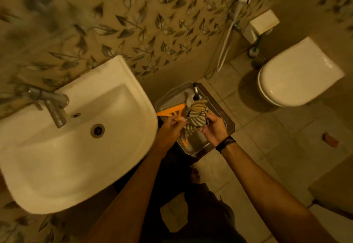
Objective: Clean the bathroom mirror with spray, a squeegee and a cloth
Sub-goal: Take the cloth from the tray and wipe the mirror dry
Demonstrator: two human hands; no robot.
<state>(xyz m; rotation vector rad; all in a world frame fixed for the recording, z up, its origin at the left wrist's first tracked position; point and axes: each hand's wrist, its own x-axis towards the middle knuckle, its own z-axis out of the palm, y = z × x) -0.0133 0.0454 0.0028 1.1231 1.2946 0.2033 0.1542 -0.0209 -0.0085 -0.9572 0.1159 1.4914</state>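
Note:
A striped grey and beige cloth hangs bunched between both hands over a metal tray beside the sink. My right hand grips the cloth's right side, a dark band on its wrist. My left hand pinches the cloth's left edge. An orange squeegee lies in the tray under the cloth, partly hidden. A white spray bottle with a dark nozzle lies at the tray's far end. The mirror is out of view.
The tray rests on a dark wooden stool. A white washbasin with a metal tap fills the left. A white toilet, a toilet brush and a hose sprayer are at the right. A small brown object lies on the tiled floor.

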